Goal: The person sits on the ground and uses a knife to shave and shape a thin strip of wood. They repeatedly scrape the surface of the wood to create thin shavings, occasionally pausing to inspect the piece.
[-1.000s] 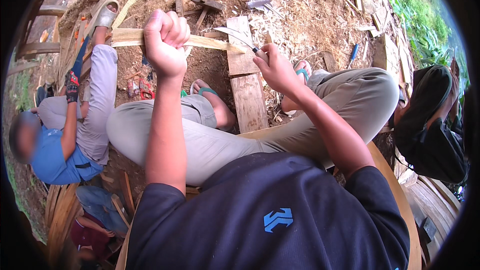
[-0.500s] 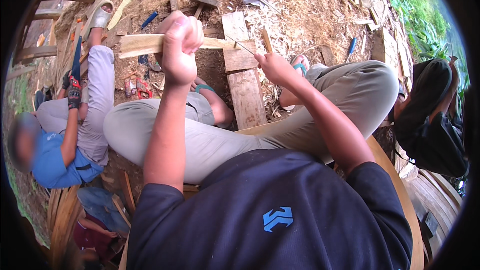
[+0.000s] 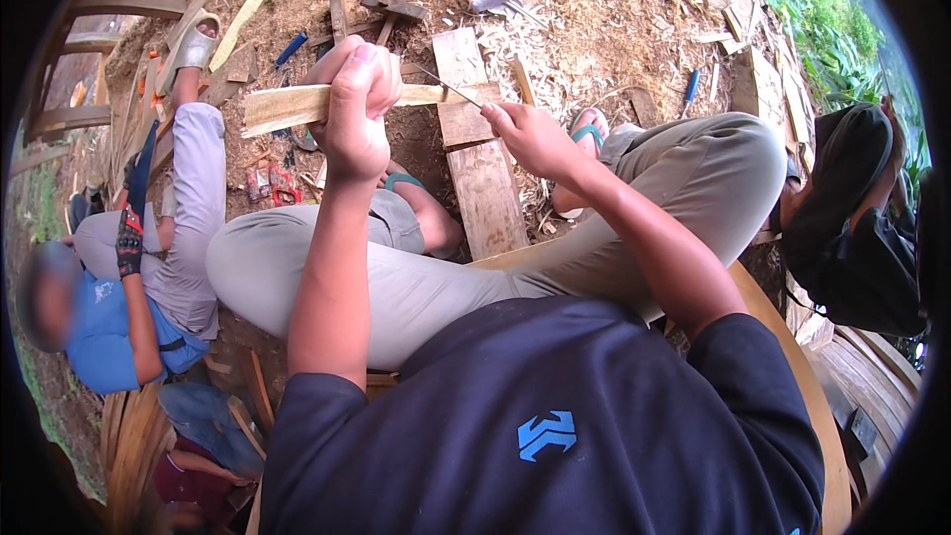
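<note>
My left hand (image 3: 355, 109) is closed around a pale strip of split wood (image 3: 287, 105) held level in front of me, its left end sticking out past my fist. My right hand (image 3: 530, 134) grips a knife (image 3: 448, 86) whose thin blade lies against the strip's right end. Both hands are raised above my knees in grey trousers (image 3: 416, 277). The knife's handle is hidden inside my fist.
A worn plank (image 3: 480, 173) lies on the dirt between my feet, among wood shavings (image 3: 535, 30) and offcuts. A person in a blue shirt (image 3: 99, 327) sits at my left, legs stretched out. Another person in dark clothes (image 3: 862, 228) crouches at my right.
Both hands have shifted right and slightly down with the strip. The knife blade has stayed at the strip's right end. The person at my left has barely moved.
</note>
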The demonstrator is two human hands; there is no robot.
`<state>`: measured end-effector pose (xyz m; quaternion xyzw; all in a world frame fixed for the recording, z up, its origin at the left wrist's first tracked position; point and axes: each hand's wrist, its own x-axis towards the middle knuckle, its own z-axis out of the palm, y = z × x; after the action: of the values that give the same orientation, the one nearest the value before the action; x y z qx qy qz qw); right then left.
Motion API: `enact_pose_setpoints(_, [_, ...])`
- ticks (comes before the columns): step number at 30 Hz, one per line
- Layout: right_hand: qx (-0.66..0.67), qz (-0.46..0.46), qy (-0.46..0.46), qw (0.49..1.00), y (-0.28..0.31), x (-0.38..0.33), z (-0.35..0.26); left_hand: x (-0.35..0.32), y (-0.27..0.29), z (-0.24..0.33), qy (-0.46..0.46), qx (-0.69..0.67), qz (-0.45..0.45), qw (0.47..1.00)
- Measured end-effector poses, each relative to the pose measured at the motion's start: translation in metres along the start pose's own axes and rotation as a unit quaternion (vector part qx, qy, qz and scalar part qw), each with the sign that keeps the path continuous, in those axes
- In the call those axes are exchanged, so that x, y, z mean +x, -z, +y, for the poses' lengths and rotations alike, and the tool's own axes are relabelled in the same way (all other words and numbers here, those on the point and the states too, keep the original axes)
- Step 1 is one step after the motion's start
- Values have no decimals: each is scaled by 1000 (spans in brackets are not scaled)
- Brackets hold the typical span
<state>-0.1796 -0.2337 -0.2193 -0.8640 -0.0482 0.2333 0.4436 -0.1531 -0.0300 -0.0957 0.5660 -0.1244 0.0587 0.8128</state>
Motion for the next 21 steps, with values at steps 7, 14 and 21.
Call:
enact_pose_setpoints(7, [-7, 3, -49, 999, -5, 2, 3, 1, -4, 0, -3, 12, -5, 1000])
enact_pose_setpoints(14, [2, 12, -5, 1000, -5, -4, -1, 1, -7, 3, 4, 25, -4, 1000])
enact_pose_setpoints(21, [-2, -15, 43, 999, 4, -11, -23, 0, -1, 1, -10, 5, -12, 1000])
